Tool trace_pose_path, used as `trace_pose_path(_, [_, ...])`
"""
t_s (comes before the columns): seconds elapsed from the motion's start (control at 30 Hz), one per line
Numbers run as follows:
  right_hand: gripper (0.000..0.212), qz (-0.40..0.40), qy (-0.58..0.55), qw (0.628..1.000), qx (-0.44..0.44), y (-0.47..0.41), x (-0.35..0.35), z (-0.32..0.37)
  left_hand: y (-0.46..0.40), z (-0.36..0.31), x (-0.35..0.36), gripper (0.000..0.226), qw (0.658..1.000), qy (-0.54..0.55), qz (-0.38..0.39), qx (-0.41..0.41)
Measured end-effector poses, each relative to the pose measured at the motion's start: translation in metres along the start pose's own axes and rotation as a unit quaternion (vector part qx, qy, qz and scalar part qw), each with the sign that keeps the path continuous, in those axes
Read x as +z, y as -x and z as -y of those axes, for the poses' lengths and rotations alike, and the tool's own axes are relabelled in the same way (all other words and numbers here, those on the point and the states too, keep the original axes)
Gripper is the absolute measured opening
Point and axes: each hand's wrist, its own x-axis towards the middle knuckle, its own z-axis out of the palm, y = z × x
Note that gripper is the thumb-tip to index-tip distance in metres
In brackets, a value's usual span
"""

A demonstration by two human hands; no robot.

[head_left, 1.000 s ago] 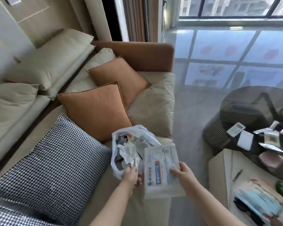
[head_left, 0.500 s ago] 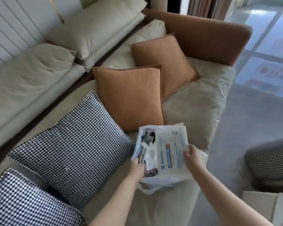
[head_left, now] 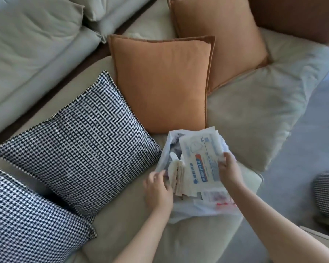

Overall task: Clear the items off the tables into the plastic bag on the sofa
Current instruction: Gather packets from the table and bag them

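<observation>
A translucent white plastic bag [head_left: 196, 209] lies on the beige sofa seat [head_left: 133, 215], stuffed with crumpled tissues and papers. My left hand [head_left: 157, 188] pinches the bag's left rim and holds its mouth apart. My right hand [head_left: 229, 170] grips the right edge of a flat white packet with blue and orange print [head_left: 199, 160]. The packet lies across the bag's mouth, its far end over the opening. What lies deeper in the bag is hidden.
Two orange cushions [head_left: 160, 80] stand behind the bag, and two black-and-white houndstooth cushions [head_left: 78, 145] lie to its left. A houndstooth pouf [head_left: 327, 192] sits on the grey floor at the right edge. A pale table corner [head_left: 319, 234] shows at lower right.
The view swung away from the tables and down over the sofa. My right hand carried the packet onto the bag's mouth while my left hand kept its hold on the rim.
</observation>
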Motion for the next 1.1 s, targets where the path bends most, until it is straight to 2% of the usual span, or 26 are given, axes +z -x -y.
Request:
trace_pose_path(0.03, [0.027, 0.001, -0.004, 1.000, -0.002, 0.001, -0.001, 0.002, -0.001, 0.006, -0.002, 0.054, 0.999, -0.018, -0.016, -0.026])
trace_pose_path(0.1, [0.029, 0.001, -0.008, 1.000, -0.012, 0.002, -0.003, 0.006, -0.006, 0.014, -0.004, 0.073, 0.990, 0.030, 0.049, -0.132])
trace_pose_path(0.17, [0.027, 0.002, -0.023, 1.000, -0.019, 0.003, -0.002, 0.008, -0.013, 0.016, -0.005, 0.078, 0.940, 0.173, 0.141, -0.258])
trace_pose_path(0.2, [0.023, 0.001, -0.036, 0.999, -0.017, 0.004, -0.001, 0.009, -0.013, 0.016, -0.004, 0.073, 0.909, 0.241, 0.167, -0.296])
trace_pose_path(0.23, [0.020, -0.001, -0.052, 0.999, -0.015, 0.006, 0.000, 0.009, -0.013, 0.016, -0.005, 0.063, 0.893, 0.274, 0.181, -0.306])
trace_pose_path(0.3, [0.022, 0.005, -0.074, 0.997, -0.012, 0.010, 0.005, 0.008, -0.011, 0.019, -0.009, 0.042, 0.897, 0.292, 0.170, -0.286])
trace_pose_path(0.4, [0.014, 0.039, -0.019, 0.999, -0.012, 0.022, 0.019, 0.006, -0.007, 0.020, -0.022, 0.021, 0.890, 0.348, 0.151, -0.253])
trace_pose_path(0.47, [0.009, 0.069, 0.070, 0.995, -0.012, 0.031, 0.031, 0.002, -0.006, 0.015, -0.036, 0.020, 0.891, 0.368, 0.121, -0.237])
trace_pose_path(0.53, [0.013, 0.112, 0.158, 0.981, -0.013, 0.043, 0.042, 0.000, -0.007, 0.011, -0.049, 0.021, 0.896, 0.376, 0.090, -0.218])
trace_pose_path(0.63, [0.023, 0.173, 0.269, 0.947, -0.033, 0.056, 0.051, -0.001, -0.008, 0.009, -0.064, 0.021, 0.903, 0.386, 0.056, -0.180])
trace_pose_path(0.73, [0.019, 0.202, 0.345, 0.916, -0.040, 0.056, 0.051, 0.006, -0.009, 0.008, -0.072, 0.015, 0.896, 0.413, 0.019, -0.162])
trace_pose_path(0.83, [0.019, 0.228, 0.417, 0.878, -0.058, 0.053, 0.055, 0.015, -0.011, 0.006, -0.073, 0.013, 0.892, 0.426, 0.038, -0.148])
trace_pose_path(0.9, [0.018, 0.242, 0.391, 0.887, -0.035, 0.055, 0.061, 0.018, -0.011, 0.004, -0.071, 0.013, 0.894, 0.418, 0.060, -0.151])
trace_pose_path(0.93, [0.019, 0.230, 0.350, 0.908, -0.023, 0.056, 0.062, 0.019, -0.012, 0.003, -0.070, 0.013, 0.894, 0.417, 0.067, -0.154])
trace_pose_path(1.0, [0.029, 0.136, 0.298, 0.943, -0.063, 0.052, 0.057, 0.021, -0.014, 0.002, -0.068, 0.014, 0.891, 0.419, 0.068, -0.160])
trace_pose_path(1.1, [0.032, -0.014, 0.312, 0.939, -0.147, 0.034, 0.030, 0.020, -0.016, 0.000, -0.067, 0.014, 0.893, 0.413, 0.061, -0.166])
